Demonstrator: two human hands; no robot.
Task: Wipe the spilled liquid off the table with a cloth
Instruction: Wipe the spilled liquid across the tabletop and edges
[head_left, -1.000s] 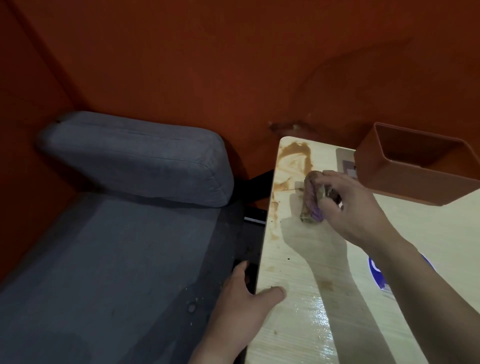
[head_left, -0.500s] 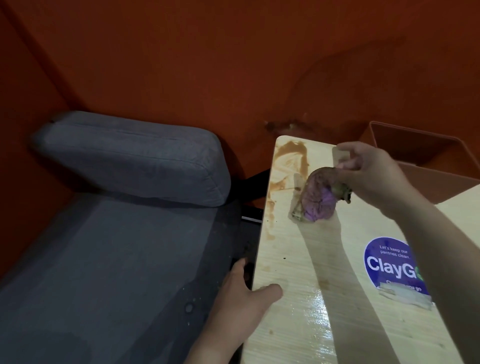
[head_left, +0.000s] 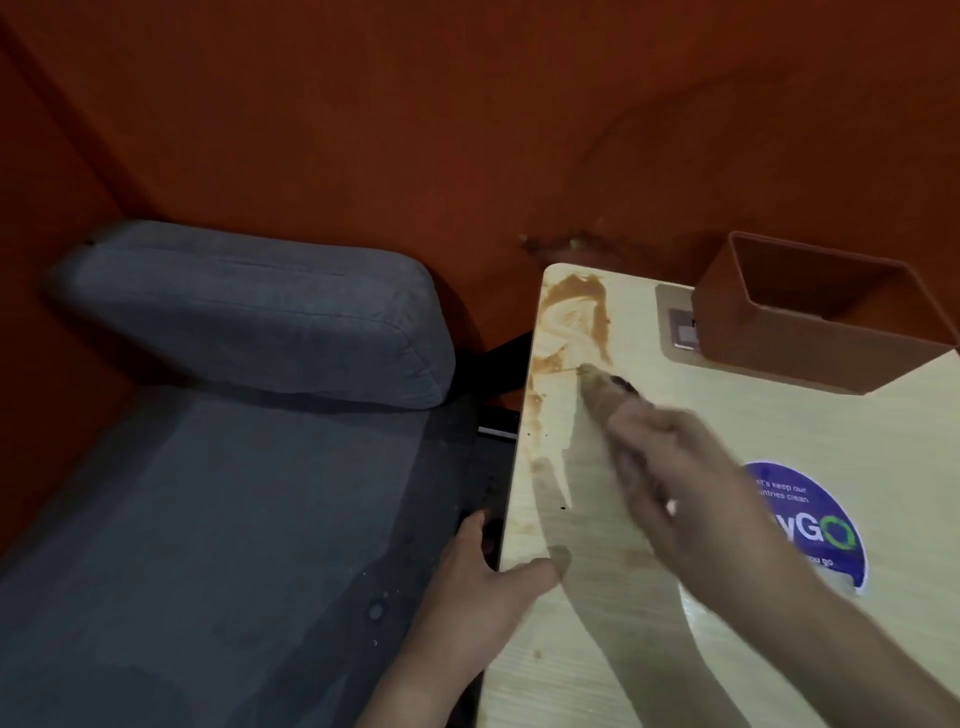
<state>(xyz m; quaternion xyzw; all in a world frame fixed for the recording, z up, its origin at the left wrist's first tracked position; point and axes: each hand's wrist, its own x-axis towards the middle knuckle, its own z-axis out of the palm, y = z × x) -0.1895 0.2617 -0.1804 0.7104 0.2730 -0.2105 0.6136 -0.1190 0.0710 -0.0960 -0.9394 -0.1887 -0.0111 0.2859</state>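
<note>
Fingers of the left hand (head_left: 483, 587) curl over the left edge of the table (head_left: 587, 670), the thumb flat on top, gripping that edge. Farther in, the right hand (head_left: 691, 499), blurred, closes around the cloth (head_left: 605, 397) and presses it on the wood. Brown spilled liquid (head_left: 576, 317) lies just beyond the cloth, at the far left corner. A blue sticker (head_left: 810, 525) is beside the right hand. A brown box (head_left: 779, 338) stands at the far edge.
</note>
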